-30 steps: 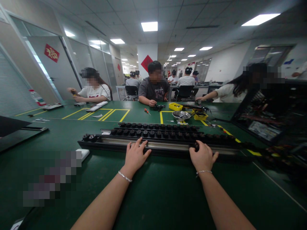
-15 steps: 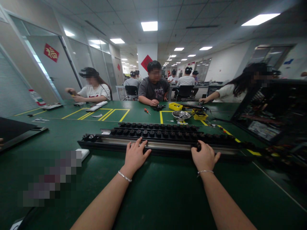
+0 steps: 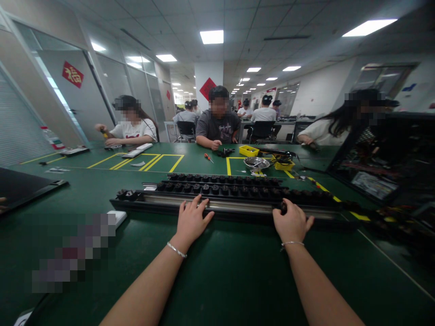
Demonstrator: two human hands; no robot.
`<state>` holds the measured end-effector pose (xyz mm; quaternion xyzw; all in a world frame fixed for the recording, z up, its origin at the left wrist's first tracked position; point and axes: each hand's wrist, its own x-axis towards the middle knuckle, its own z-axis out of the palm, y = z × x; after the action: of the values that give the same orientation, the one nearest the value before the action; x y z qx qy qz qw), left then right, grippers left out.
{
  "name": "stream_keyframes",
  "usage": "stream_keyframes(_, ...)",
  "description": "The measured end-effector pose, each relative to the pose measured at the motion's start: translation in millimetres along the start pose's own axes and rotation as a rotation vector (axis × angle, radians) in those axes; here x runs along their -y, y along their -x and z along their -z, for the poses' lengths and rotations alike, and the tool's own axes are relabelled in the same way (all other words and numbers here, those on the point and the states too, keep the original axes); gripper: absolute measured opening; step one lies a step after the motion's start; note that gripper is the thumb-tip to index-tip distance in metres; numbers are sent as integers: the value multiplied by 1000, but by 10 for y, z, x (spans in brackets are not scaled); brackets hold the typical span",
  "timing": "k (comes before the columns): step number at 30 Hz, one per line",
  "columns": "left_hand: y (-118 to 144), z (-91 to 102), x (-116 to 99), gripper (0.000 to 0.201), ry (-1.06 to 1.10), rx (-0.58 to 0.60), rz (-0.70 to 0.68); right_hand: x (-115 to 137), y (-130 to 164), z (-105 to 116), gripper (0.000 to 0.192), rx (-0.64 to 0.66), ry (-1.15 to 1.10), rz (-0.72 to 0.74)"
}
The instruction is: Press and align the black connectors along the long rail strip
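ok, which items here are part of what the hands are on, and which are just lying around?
In hand:
left hand, flat on the long black rail
right hand, fingers curled at a black roller on that rail

Lying about:
red screwdriver
yellow tray
metal bowl
second roller rail behind

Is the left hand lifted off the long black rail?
No, the left hand lies flat with fingers spread on the long black rail.
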<state>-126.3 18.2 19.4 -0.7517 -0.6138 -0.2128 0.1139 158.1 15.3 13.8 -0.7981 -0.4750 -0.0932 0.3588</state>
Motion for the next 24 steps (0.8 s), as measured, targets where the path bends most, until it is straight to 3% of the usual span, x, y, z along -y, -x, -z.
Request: stream_keyframes(24, -6, 1, 4, 46, 8, 2, 5, -65, -53, 53, 46, -16, 19, 22)
